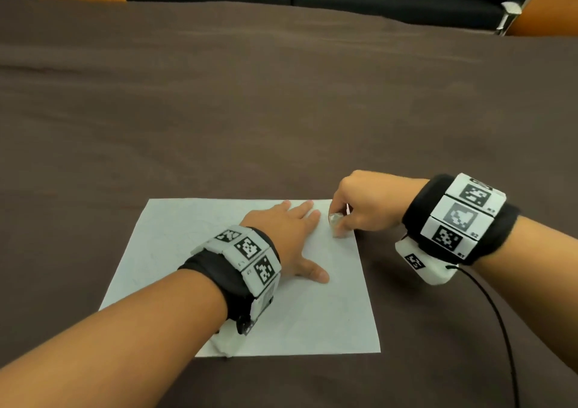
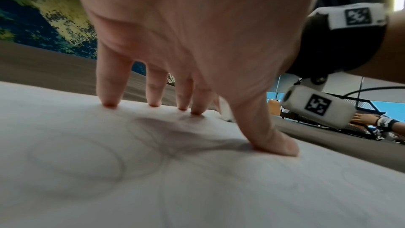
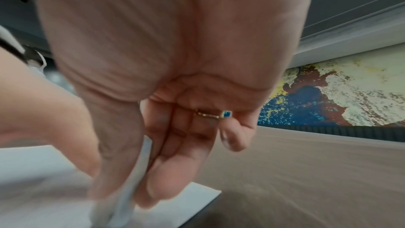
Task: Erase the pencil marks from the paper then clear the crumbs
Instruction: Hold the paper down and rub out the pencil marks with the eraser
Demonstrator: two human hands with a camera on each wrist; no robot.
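Item 1: thin white paper sheet (image 1: 316, 313), flat on brown wood-grain table (image 1: 281, 110), near edge. Faint pencil loops (image 2: 92, 167) approx. mid-sheet. Judged light, floppy, apt to slide or crease under rubbing; best pinned flat close to the rubbed spot. Left hand (image 1: 291, 238) does so, fingers (image 2: 109, 93) spread straight, tips and thumb pressing the sheet.

Item 2: small whitish block eraser (image 1: 335, 220), at far right corner of the sheet. Judged firm, grippy (crumbs not discernible). Right hand (image 1: 362, 207) pinches it betw. thumb and curled fingers (image 3: 166, 176).
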